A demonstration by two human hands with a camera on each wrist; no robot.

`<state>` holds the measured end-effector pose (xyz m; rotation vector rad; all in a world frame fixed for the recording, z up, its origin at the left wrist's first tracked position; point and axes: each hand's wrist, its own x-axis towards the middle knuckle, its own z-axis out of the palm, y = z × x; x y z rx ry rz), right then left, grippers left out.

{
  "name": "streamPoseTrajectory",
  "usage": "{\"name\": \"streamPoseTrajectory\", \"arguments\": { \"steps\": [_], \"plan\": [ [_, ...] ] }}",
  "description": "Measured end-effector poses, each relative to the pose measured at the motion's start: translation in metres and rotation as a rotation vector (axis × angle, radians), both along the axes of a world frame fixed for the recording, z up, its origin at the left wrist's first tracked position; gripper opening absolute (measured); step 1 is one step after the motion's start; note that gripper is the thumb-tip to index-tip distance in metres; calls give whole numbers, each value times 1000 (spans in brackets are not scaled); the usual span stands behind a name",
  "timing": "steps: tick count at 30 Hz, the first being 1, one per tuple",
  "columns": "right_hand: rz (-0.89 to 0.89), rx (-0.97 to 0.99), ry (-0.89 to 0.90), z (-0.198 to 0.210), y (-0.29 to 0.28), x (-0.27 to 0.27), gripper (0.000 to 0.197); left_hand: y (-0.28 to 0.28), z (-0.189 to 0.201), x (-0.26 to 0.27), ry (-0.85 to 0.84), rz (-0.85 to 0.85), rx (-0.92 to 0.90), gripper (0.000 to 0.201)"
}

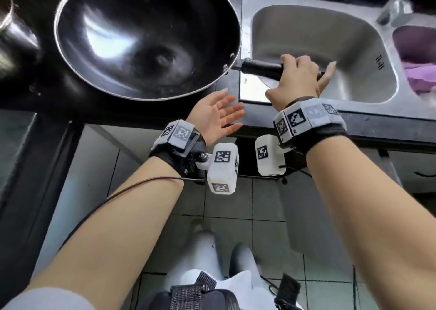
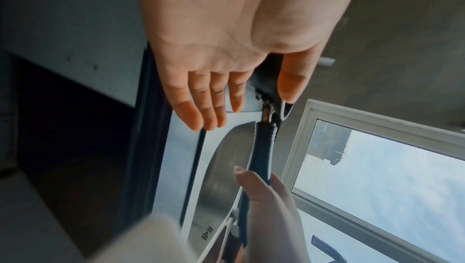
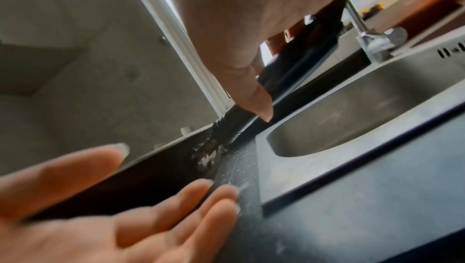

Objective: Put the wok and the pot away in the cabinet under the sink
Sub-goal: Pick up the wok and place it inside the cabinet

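A large black wok [image 1: 146,38] sits on the dark counter left of the sink, its long black handle [image 1: 262,66] reaching out over the basin. My right hand [image 1: 299,71] grips that handle from above; in the left wrist view its fingers [image 2: 266,191] curl round the handle [image 2: 261,148]. My left hand [image 1: 226,114] is open, palm up, just below the wok's near rim at the counter's front edge, holding nothing. In the right wrist view the left hand [image 3: 125,217] lies beside the wok's dark wall [image 3: 151,171]. A steel pot [image 1: 9,26] shows partly at the far left.
The steel sink [image 1: 330,38] lies under the handle, with a faucet [image 1: 398,0] at the back right. A purple basin [image 1: 417,57] fills the right compartment. Tiled floor [image 1: 236,215] and my legs are below the counter edge.
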<state>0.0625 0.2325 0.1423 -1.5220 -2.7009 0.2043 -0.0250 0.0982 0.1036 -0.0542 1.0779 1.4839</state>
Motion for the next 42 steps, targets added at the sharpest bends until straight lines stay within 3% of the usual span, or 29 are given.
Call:
{"name": "streamPoseTrajectory", "arguments": {
  "steps": [2,5,10,16,22,29,38,42],
  "plan": [
    [73,10,-83,-1,-2,3,46,16,-1,0,-76,-19,18,24],
    [135,-212,-126,2,-9,7,32,34,1,3,-168,25,61,24],
    [183,-579,-13,-19,-31,15,34,44,6,16,-344,280,113,19],
    [182,-551,125,-40,-52,67,33,29,-3,63,-328,386,28,25],
    [229,-648,150,-56,-77,160,13,-6,-19,159,-321,475,15,17],
    [295,-736,142,-60,-105,279,15,-43,-20,285,-348,557,-6,19],
    [287,-852,-109,-76,-109,360,13,-60,-58,366,-488,520,-139,21],
    [201,-926,-211,-95,-107,377,12,-56,-87,384,-554,408,-259,18]
  ]
}}
